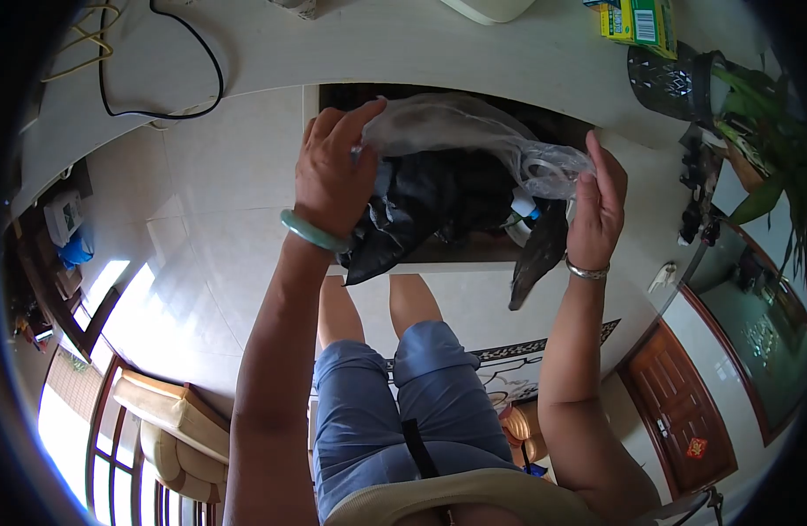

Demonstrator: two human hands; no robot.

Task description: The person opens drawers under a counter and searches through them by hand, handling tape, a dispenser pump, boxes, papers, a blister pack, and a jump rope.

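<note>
A clear plastic bag (447,123) stretches between my two hands above an open drawer (474,265). My left hand (335,162), with a pale green bangle at the wrist, is closed on the bag's left end. At the other end, my right hand (598,206) pinches the bunched plastic between thumb and fingers; a silver bangle circles that wrist. Beneath the clear bag, a crumpled black plastic bag (438,197) fills much of the drawer, and parts of it hang over the front. A white item with a blue cap (526,206) shows beside it, partly hidden.
Beyond the drawer runs a pale tabletop (377,57) with a black cable (212,66) at left. A yellow-green box (644,24) and a dark patterned pot (671,83) with a leafy plant stand at right. A sofa (171,412) and a wooden door (679,408) are farther off.
</note>
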